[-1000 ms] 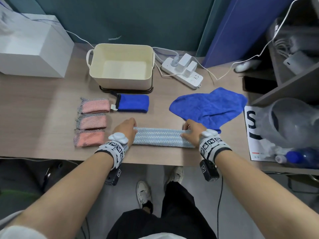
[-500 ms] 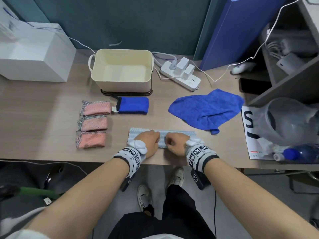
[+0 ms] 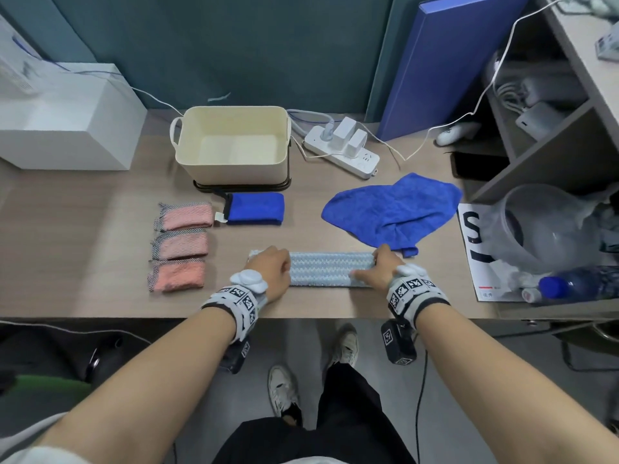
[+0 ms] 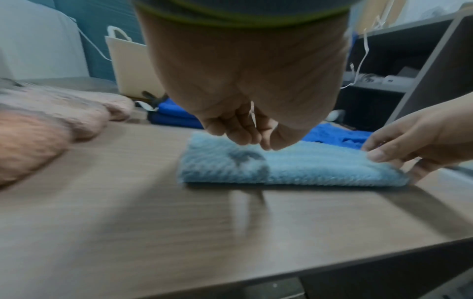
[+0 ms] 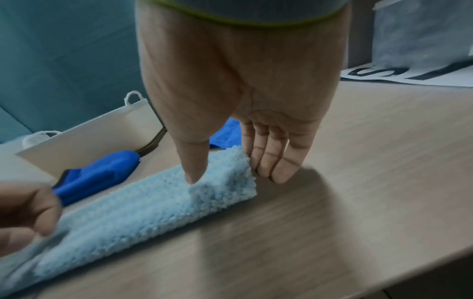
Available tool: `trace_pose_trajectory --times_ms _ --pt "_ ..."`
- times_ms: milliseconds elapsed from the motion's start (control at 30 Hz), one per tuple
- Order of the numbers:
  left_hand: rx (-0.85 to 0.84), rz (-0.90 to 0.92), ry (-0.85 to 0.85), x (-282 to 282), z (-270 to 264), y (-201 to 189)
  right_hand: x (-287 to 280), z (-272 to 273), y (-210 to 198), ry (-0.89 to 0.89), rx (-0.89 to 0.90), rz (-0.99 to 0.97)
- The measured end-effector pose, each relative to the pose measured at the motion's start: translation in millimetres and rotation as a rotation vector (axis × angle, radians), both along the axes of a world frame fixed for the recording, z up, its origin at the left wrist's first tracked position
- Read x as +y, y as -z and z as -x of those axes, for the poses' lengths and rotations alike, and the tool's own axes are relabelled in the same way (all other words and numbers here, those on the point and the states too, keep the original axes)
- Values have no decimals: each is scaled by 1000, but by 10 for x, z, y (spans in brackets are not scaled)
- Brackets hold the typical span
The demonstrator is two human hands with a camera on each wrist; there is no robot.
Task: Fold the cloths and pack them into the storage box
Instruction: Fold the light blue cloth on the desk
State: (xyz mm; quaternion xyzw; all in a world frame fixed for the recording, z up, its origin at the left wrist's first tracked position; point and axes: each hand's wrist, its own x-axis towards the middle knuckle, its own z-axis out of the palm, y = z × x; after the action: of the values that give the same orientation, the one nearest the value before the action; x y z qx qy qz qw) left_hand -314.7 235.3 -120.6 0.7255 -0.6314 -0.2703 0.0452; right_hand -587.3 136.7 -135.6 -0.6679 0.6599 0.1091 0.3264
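Hands [image 3: 326, 271] covering light-blue cloth [image 3: 321, 268] ends

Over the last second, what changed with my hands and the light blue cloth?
Half a second ago both hands were together at the middle of the light blue cloth; now they have slid apart, the left hand to its left end, the right hand to its right end, smoothing it out long. The pink cloths, folded blue cloth, loose blue cloth and storage box stayed put.
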Motion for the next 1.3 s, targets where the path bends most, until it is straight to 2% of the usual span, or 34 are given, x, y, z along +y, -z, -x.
trace_pose_trajectory --times_ms 100,167,267,400,500,533,700,800,867,1000,1067,1167,1300 --pt "175 36 68 -43 327 17 7 -84 -28 -157 135 -50" --pt "208 -30 152 -54 492 56 43 -105 -37 -216 139 -55" --pt "191 -90 156 -60 565 98 105 -161 -53 -71 -161 -51" --pt "379 -70 -81 -82 541 -35 157 -371 -309 128 -663 -201" --pt "490 -21 -253 -36 399 -139 183 -588 -536 205 -796 -362" --pt "504 -13 -285 -21 344 -153 182 -627 -551 183 -800 -382" --pt "371 9 -452 79 -43 -181 237 -855 -531 10 -707 -444" --pt "214 -34 -508 126 -219 -120 281 -998 -448 -40 -641 -478" --pt "139 -71 -508 165 -279 -78 321 -1056 -406 -98 -605 -371" --pt "93 -135 -552 277 -377 197 347 -1097 -247 -220 -559 -68" --pt "51 -170 -549 330 -415 344 334 -1104 -107 -301 -505 -68" --pt "-2 -181 -544 356 -400 255 345 -1082 0 -339 -427 -104" --pt "-71 -64 -535 311 -427 150 300 -1097 15 -341 -470 -106"
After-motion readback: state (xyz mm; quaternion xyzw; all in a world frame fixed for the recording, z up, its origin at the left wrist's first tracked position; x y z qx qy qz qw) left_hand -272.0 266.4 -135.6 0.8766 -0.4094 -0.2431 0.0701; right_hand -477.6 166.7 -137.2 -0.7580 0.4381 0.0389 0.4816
